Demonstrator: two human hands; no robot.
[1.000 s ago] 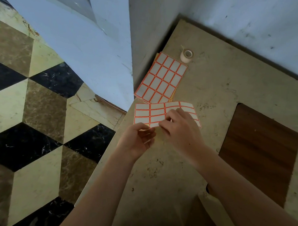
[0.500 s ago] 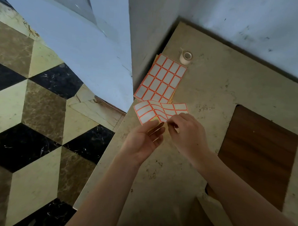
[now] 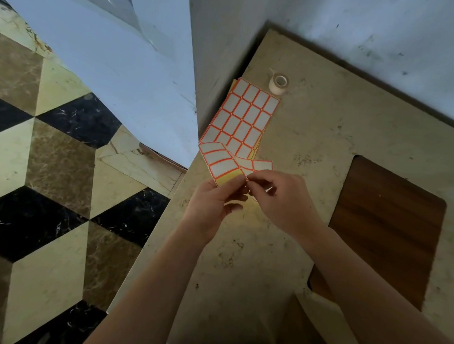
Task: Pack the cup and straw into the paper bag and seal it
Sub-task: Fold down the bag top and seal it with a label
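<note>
A sheet of orange-bordered white label stickers (image 3: 221, 161) is bent upward between both hands above the beige table (image 3: 326, 139). My left hand (image 3: 214, 202) grips its lower left corner, where the yellow backing shows. My right hand (image 3: 282, 200) pinches the sheet's edge with thumb and fingertips right beside the left thumb. No cup, straw or paper bag is in view.
A stack of the same sticker sheets (image 3: 244, 118) lies near the table's far left edge. A small roll of tape (image 3: 278, 83) stands behind it. A dark wooden panel (image 3: 385, 223) lies at the right. Wall runs along the far side; patterned floor lies left.
The sticker sheet went from lying flat to being lifted and curled upward. Both hands moved closer together, and the right fingers now pinch at the sheet's edge.
</note>
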